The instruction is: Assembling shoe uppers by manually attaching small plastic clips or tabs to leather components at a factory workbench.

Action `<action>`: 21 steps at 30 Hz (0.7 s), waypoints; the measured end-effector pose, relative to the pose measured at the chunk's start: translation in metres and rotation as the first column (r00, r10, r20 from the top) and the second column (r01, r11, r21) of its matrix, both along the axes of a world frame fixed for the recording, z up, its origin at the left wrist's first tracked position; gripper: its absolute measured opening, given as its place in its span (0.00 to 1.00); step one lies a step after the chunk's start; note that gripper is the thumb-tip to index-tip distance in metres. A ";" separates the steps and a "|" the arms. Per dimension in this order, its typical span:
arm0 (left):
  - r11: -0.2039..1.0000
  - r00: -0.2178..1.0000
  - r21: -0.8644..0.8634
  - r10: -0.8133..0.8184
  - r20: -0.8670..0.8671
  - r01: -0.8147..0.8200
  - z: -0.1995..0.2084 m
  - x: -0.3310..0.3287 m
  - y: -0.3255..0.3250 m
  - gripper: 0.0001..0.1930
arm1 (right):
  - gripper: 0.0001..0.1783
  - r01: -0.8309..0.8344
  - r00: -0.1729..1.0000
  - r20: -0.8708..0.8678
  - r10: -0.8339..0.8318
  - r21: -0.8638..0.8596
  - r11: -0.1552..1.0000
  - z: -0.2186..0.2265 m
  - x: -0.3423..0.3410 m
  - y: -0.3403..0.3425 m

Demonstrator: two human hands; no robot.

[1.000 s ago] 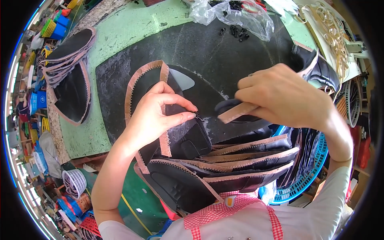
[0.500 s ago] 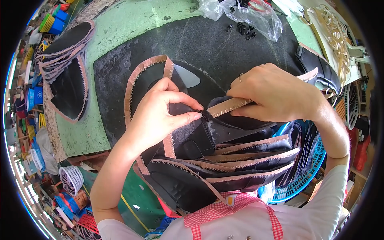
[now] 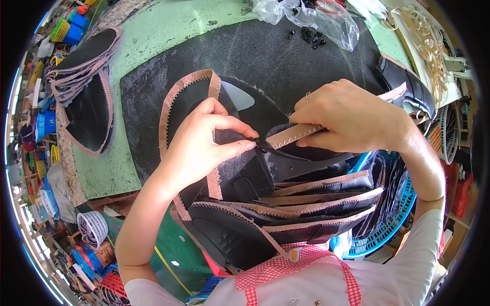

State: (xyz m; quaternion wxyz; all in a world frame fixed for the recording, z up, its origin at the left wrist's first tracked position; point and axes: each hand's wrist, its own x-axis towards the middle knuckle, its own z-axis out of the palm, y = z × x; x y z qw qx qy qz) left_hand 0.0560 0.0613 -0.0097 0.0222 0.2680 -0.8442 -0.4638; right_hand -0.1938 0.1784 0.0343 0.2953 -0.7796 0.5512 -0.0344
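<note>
My left hand [image 3: 201, 140] pinches a small black piece [image 3: 262, 145] between thumb and forefinger, at the edge of a black shoe-upper-like panel [image 3: 247, 171]. That panel has brown zigzag-stitched trim and lies partly under the hand. My right hand [image 3: 352, 120] is closed around a second part with a brown stitched strip [image 3: 293, 135] and dark material below it. Its strip end nearly meets the small piece. The fingers partly hide the joint, so the small piece's exact kind is unclear. A pale grey flat shape [image 3: 238, 97] lies beyond my left hand.
Several trimmed black panels [image 3: 326, 224] overlap at the near edge, beside a blue basket [image 3: 375, 247]. More panels [image 3: 89, 109] are stacked at left on the green table [image 3: 127, 173]. A clear plastic bag [image 3: 326, 23] and small black pieces [image 3: 313, 38] lie at the far side of the dark mat [image 3: 199, 51].
Almost nothing differs. Both hands keep their grips, with only a very slight shift of the fingers and the strip held on the right.
</note>
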 end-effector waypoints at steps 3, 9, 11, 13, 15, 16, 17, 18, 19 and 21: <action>1.000 1.000 -0.014 -0.004 -0.002 0.004 -0.001 0.002 -0.001 0.12 | 0.14 -0.002 1.000 -0.001 0.002 0.003 1.000 0.001 0.000 -0.002; 0.999 1.000 0.049 0.022 -0.012 -0.021 -0.002 0.002 -0.001 0.12 | 0.14 0.010 1.000 -0.007 -0.010 0.027 1.000 0.000 -0.002 -0.004; 1.000 1.000 0.016 0.008 -0.007 -0.008 -0.001 0.002 -0.001 0.12 | 0.14 0.008 1.000 -0.006 -0.008 0.045 0.999 0.000 -0.002 -0.004; 1.000 1.000 -0.016 -0.008 -0.002 0.008 0.001 0.001 -0.001 0.12 | 0.14 0.014 1.000 0.012 -0.014 0.014 1.000 -0.001 -0.002 -0.003; 1.000 1.000 0.004 0.011 0.020 -0.011 0.003 0.000 0.000 0.12 | 0.14 0.022 1.000 0.019 -0.022 -0.007 1.000 -0.004 -0.001 -0.005; 1.000 1.000 0.003 0.010 0.019 -0.010 0.003 0.000 0.000 0.12 | 0.14 0.029 0.999 0.025 -0.028 -0.029 0.999 -0.005 0.000 -0.006; 1.000 1.000 0.005 0.014 0.021 -0.014 0.003 0.000 0.000 0.12 | 0.14 0.030 0.999 0.025 -0.029 -0.029 0.999 -0.006 0.001 -0.006; 1.000 1.000 0.007 0.018 0.023 -0.018 0.002 0.000 0.000 0.12 | 0.15 0.041 0.999 0.025 -0.040 -0.041 0.998 -0.007 0.003 -0.006; 1.000 1.000 0.006 0.019 0.024 -0.019 0.002 0.000 0.000 0.12 | 0.15 0.050 0.998 0.028 -0.048 -0.053 0.997 -0.007 0.004 -0.007; 1.000 1.000 -0.007 0.018 0.013 -0.018 0.001 0.000 0.000 0.12 | 0.14 0.060 0.998 0.003 -0.060 -0.025 0.998 -0.002 0.006 -0.009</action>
